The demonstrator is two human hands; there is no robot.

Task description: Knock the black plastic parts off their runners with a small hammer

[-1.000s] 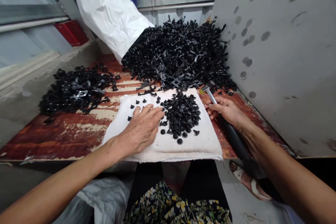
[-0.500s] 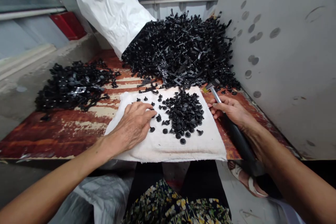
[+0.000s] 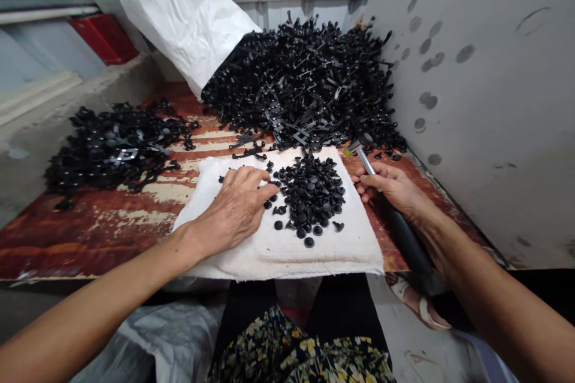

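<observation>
My left hand (image 3: pixel 238 206) lies palm down on a white cloth (image 3: pixel 278 248), fingers curled against the left edge of a small heap of black button-like parts (image 3: pixel 312 191). My right hand (image 3: pixel 390 185) is closed round a hammer (image 3: pixel 386 209) with a black handle and metal shaft. The hammer's head rests at the cloth's far right corner. The hammer handle runs back under my right forearm.
A big pile of black plastic sprues (image 3: pixel 305 84) spills from a white sack (image 3: pixel 179 12) at the back. A smaller pile (image 3: pixel 112 143) lies at left on the worn red board (image 3: pixel 90 227). A grey panel (image 3: pixel 485 102) stands at right.
My left hand has swept loose black parts rightward across the cloth into the heap, fingers going from flat to curled. The right hand and hammer have stayed put.
</observation>
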